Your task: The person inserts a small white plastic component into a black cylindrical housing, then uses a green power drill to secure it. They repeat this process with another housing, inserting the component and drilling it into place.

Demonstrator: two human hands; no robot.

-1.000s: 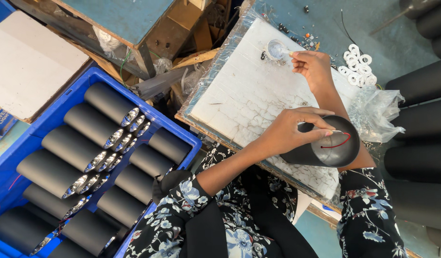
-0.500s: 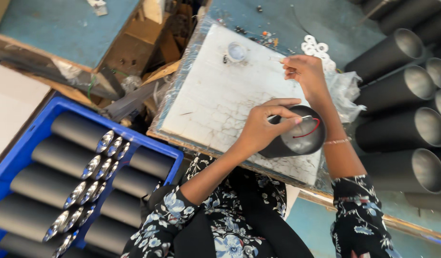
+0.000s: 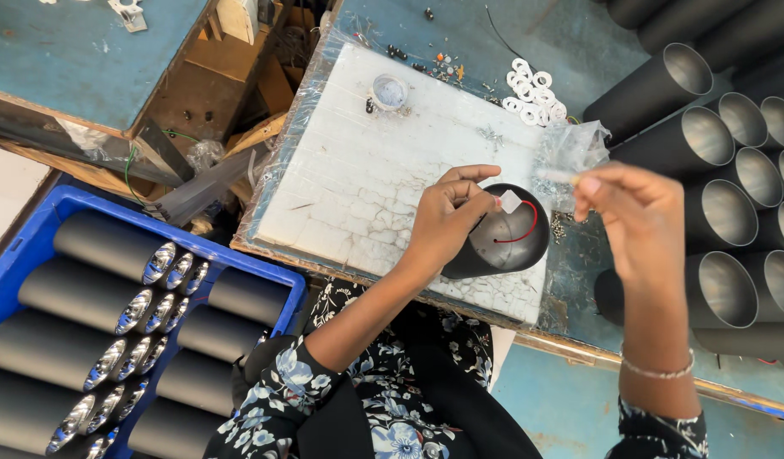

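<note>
Over the white board [image 3: 358, 178], the left hand [image 3: 447, 217] is gripping the rim of a black tube [image 3: 502, 234], thumb and fingers clamped on its near edge and tilting the open mouth upward. Inside, a red wire [image 3: 524, 231] is curving along the wall, and a small pale square is sitting near the rim. The right hand [image 3: 634, 217] is hovering just beside the tube, fingertips pinched together on a thin pale piece (too blurred to identify). For a clean fit, I judge the left hand should be keeping the tube steady against the board while the right is bringing its piece in straight, clear of the wire. White rings [image 3: 532, 89] are lying near the board's far corner; more tubes [image 3: 715, 204] are stacking up at right, others are filling the blue crate [image 3: 35, 238]
</note>
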